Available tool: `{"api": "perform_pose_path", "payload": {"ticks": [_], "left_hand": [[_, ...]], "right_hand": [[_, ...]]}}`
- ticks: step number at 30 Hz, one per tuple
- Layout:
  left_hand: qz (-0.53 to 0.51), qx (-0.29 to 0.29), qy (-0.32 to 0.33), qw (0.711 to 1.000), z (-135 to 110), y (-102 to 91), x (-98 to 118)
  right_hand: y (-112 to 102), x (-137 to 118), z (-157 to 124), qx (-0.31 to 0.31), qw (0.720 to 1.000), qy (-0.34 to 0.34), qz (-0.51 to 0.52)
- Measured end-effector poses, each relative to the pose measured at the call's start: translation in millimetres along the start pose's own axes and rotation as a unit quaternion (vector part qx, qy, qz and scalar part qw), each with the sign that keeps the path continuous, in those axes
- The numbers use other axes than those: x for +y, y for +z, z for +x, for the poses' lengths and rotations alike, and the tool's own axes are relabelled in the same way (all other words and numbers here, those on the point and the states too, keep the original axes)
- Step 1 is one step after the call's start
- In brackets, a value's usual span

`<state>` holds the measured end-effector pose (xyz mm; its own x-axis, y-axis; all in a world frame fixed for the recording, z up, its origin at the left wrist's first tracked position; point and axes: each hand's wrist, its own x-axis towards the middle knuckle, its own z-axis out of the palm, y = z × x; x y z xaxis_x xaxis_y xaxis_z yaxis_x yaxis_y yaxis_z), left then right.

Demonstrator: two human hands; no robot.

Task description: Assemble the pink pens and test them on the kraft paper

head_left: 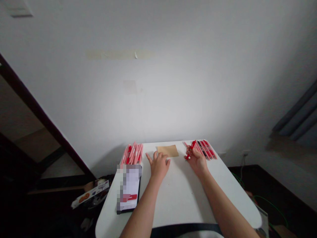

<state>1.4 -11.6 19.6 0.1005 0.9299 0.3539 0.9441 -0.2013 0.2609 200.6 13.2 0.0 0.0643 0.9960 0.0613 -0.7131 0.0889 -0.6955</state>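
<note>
My right hand (197, 161) grips a red pen (190, 150), held tilted above the table beside a row of pens. That row of pink, red and black pens (206, 150) lies at the table's far right corner. My left hand (158, 164) rests with fingers spread on the white table, holding nothing. Just beyond its fingertips is a tan piece of paper (168, 150), lying flat. To the left of this hand lies a pile of pink and red pens (132, 153).
A phone (130, 188) with a lit, partly blurred screen lies at the left of the white table (178, 198). The wall (168, 82) rises right behind the table's far edge. Boxes and clutter (91, 193) sit low at the left; a green cable (269, 203) runs at the right.
</note>
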Motion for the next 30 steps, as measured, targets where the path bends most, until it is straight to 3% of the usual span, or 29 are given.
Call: {"api": "perform_pose_path", "payload": {"ticks": [8,15,24,27,30], "left_hand": [[0.043,0.016,-0.03,0.999,5.8,10.4,-10.4],[0.054,0.022,-0.046,0.997,10.8,17.7,-16.8],[0.042,0.003,-0.073,0.996,11.9,11.0,-13.9],[0.04,0.003,-0.082,0.996,11.5,8.4,-12.0],[0.039,0.008,-0.082,0.996,11.4,8.4,-11.4]], "right_hand": [[4.1,-1.7,-2.2,-0.004,1.0,-0.02,-0.016],[9.0,0.3,-5.1,0.033,0.991,-0.068,-0.111],[5.1,5.3,-1.9,0.046,0.988,-0.061,-0.135],[1.4,6.2,1.1,0.042,0.956,-0.13,-0.258],[1.3,6.2,0.7,0.011,0.879,-0.22,-0.423]]}}
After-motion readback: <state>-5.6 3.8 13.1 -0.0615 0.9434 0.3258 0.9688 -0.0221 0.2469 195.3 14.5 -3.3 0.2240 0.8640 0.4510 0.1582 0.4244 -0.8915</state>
